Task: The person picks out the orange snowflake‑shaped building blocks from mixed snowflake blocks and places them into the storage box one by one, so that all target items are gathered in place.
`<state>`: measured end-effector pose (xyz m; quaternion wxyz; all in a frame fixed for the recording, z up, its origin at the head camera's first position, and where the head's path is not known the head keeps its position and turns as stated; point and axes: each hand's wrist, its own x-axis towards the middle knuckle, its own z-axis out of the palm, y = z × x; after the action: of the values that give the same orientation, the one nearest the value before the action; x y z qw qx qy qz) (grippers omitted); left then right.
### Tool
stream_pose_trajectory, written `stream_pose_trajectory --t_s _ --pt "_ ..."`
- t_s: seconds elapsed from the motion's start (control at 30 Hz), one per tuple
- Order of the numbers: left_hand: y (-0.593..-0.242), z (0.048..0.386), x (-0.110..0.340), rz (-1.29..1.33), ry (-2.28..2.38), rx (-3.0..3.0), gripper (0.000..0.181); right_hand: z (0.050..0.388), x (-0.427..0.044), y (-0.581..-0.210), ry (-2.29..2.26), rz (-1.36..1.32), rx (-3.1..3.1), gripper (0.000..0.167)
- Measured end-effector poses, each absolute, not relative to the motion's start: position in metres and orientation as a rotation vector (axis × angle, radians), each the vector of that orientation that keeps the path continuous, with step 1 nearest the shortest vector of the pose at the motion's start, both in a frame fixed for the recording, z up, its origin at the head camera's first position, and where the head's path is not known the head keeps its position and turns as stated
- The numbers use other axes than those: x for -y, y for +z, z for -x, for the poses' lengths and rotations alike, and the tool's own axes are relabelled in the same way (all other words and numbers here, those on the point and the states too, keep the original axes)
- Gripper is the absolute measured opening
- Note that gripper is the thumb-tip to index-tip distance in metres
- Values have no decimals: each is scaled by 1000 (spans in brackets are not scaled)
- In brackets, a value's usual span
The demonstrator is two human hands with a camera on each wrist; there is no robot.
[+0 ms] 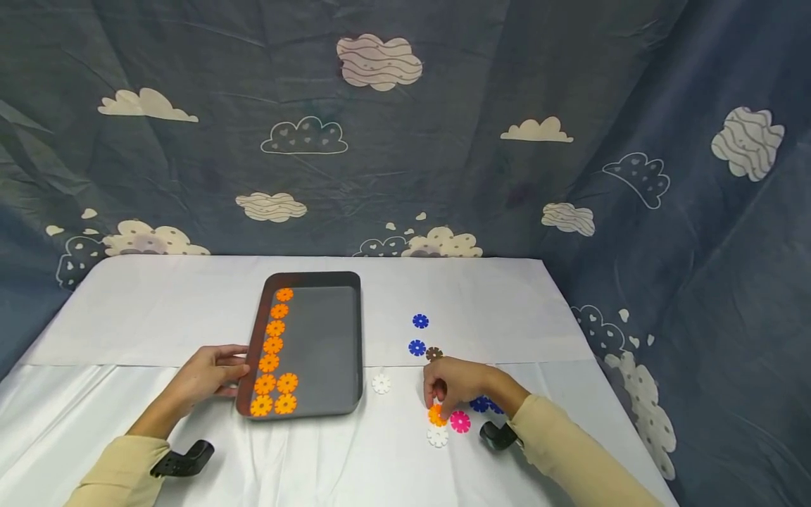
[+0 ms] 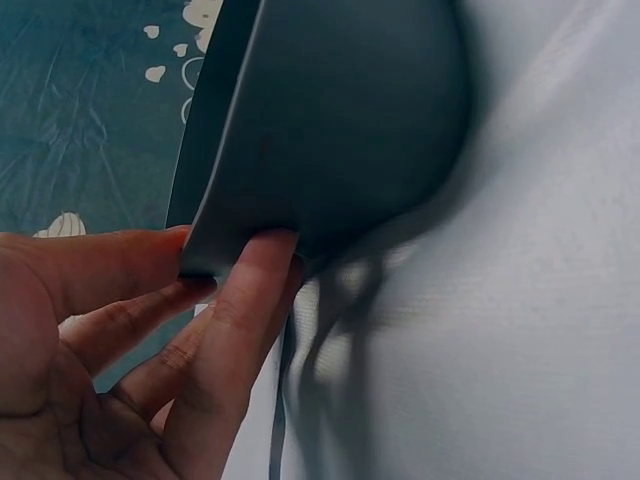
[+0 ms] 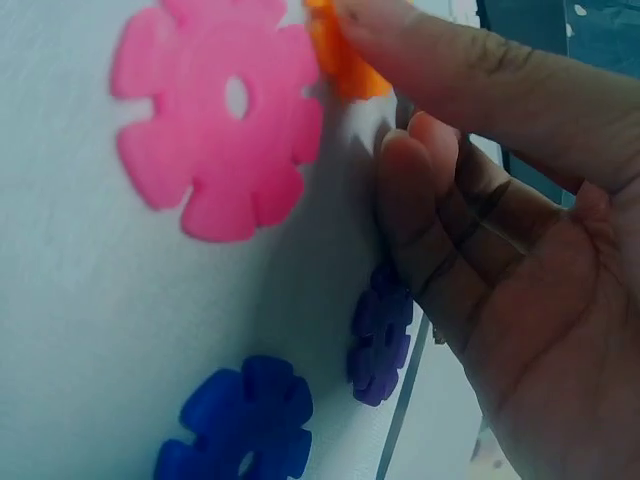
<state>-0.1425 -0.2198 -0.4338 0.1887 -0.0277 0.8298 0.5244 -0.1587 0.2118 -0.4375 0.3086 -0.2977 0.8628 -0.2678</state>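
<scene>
My left hand grips the left side of a dark grey tray, thumb and fingertips at its rim in the left wrist view. Orange flower-shaped discs lie inside, in a column along the left wall, with two more beside its near end. On the white cloth to the right, my right hand pinches another orange flower-shaped disc; in the right wrist view the thumb covers part of it. Close by are a pink disc and a white disc. Blue discs show partly under the right wrist.
A single white disc lies between the tray and the right hand. Two blue discs and a brown disc are farther back. The white cloth covers the table, and a dark cloud-print curtain hangs behind it.
</scene>
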Motion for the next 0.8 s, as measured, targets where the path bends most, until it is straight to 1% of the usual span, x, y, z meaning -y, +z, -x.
stream_pose_trajectory --t_s 0.47,0.67,0.8 --pt "-432 145 223 90 1467 -2345 51 171 -210 -438 -863 748 -2204 21" --pt "-433 143 220 102 1487 -2324 51 180 -197 -433 -910 783 -2167 17" --pt "-433 141 220 90 1505 -2327 50 191 -180 -425 -924 818 -2200 17"
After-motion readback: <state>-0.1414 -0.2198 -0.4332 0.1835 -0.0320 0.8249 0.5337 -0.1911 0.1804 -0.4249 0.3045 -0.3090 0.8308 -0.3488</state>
